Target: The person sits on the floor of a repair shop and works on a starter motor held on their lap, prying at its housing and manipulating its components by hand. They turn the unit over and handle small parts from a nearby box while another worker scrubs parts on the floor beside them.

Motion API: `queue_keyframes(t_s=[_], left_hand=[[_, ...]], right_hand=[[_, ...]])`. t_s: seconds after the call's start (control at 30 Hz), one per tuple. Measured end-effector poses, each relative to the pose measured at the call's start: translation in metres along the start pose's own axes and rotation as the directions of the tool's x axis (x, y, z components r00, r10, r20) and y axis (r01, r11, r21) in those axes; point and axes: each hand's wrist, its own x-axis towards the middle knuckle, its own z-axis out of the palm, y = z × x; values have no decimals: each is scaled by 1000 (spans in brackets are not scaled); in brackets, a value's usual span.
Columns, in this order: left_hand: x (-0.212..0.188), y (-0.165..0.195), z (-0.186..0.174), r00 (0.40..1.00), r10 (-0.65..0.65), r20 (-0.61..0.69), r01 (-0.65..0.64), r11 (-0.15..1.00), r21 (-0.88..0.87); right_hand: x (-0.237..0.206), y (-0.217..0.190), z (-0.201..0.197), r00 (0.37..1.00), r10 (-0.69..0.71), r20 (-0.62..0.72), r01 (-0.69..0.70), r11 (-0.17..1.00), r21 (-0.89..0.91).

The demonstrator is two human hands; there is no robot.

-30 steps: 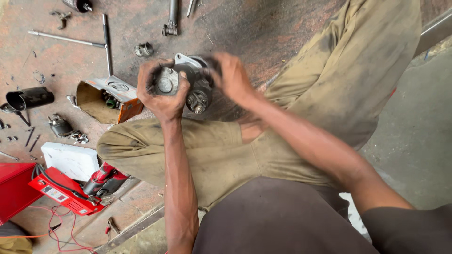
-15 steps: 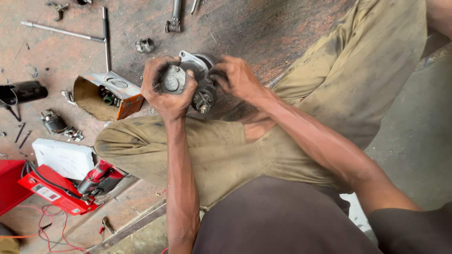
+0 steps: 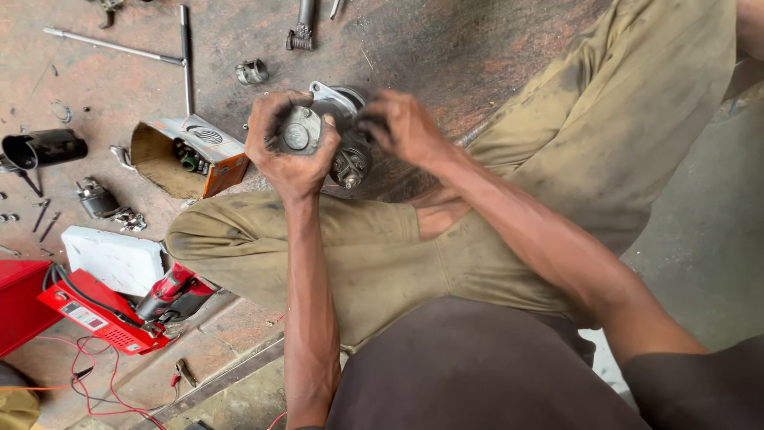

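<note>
grey metal starter motor (image 3: 326, 139): 1 | open brown cardboard box (image 3: 179, 159) left of motor: 1 | long steel rods (image 3: 111, 46) beyond box: 2 | red plastic cases (image 3: 87, 310): 2

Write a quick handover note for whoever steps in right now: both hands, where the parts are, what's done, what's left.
Left hand: clamped around the metal motor unit, held above the lap.
Right hand: fingers on the unit's far side.
Nearby on the floor: open cardboard box, long T-bar wrench, black cylinder, red power tool.
Done: unit is out of the box and in hand.
Left: the unit has not been set down; loose small parts lie scattered.
</note>
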Motion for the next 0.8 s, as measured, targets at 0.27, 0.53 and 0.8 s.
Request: queue_keyframes(t_s=[0.27,0.53,0.8], left_hand=[[1,-4,1,999,32,10,-33,999,22],[36,37,-31,880,-185,437,-33,895,445],[124,25,7,156,-885,438,137,458,878]], right_hand=[[2,-3,7,948,316,-42,-296,920,257],[-1,-9,2,779,598,190,-607,640,472],[-34,-23,41,338,605,721,-790,-234,566]])
